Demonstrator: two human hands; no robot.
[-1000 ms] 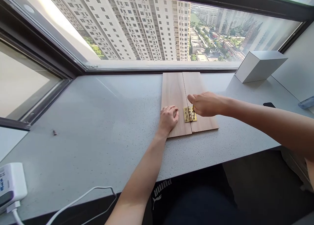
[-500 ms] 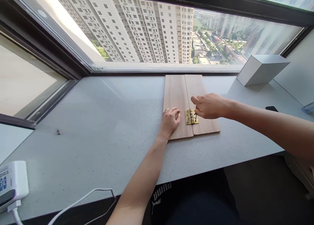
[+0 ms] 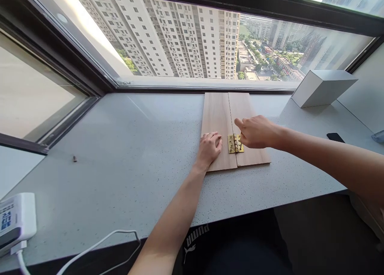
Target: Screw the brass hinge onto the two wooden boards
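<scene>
Your right hand [image 3: 256, 131] clenches a thin piece [image 3: 241, 146], mostly hidden, at the brass hinge [image 3: 231, 144] spanning left board [image 3: 216, 111] and right board [image 3: 253, 156]; left hand [image 3: 211, 147], loosely curled, no hold visible, rests on the former. Slanted pressure could skew the hinge.

A high-up room, perhaps a home. Beyond the fingers [image 3: 209, 137], a window [image 3: 216, 51] overlooks tower blocks [image 3: 138, 33]; below the fingers lies a speckled ledge [image 3: 135, 155].

1 white box [image 3: 333, 91] near the window [image 3: 180, 39], 1 flat black object [image 3: 335, 137], 1 white device [image 3: 25, 215] at lower left
</scene>
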